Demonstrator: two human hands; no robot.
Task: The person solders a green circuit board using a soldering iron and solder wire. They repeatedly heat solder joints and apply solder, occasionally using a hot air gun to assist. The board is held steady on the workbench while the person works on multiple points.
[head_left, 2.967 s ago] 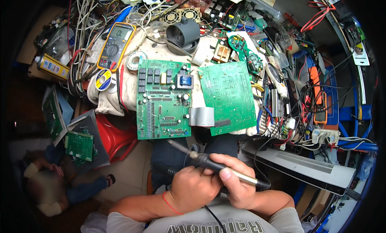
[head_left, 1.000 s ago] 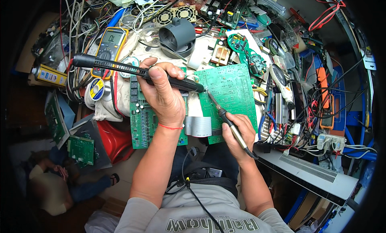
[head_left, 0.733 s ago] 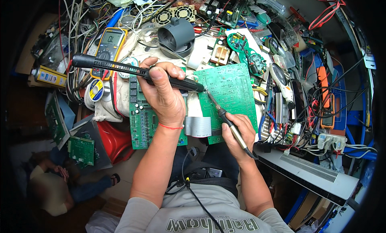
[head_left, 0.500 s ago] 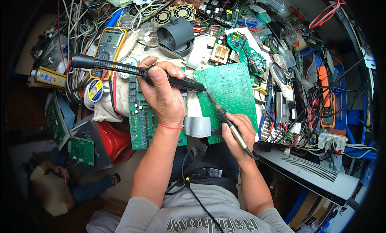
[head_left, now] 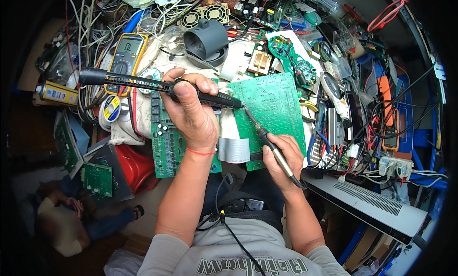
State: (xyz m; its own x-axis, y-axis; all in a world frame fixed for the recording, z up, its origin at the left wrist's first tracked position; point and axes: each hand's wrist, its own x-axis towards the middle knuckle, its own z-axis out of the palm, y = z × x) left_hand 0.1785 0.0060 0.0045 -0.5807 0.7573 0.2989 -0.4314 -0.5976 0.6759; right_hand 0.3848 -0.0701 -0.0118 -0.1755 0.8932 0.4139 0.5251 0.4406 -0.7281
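My left hand is closed around a long black desoldering pump, its tip end slanting down to the right. That tip meets the bare solder side of a green circuit board. In my right hand is a soldering iron, held like a pen, its metal tip touching or almost touching the board right beside the pump's nozzle. A grey ribbon cable links this board with a second green board, which carries relays and chips and lies partly under my left forearm.
Left of the boards lie a yellow multimeter and a solder spool. Beyond them stands a dark grey round holder. Tools, pliers and tangled wires crowd the right side. A person sits low at the left.
Almost nothing differs. The pump's rear end and the bench scene shift very slightly left; both tips stay together at the same spot on the board.
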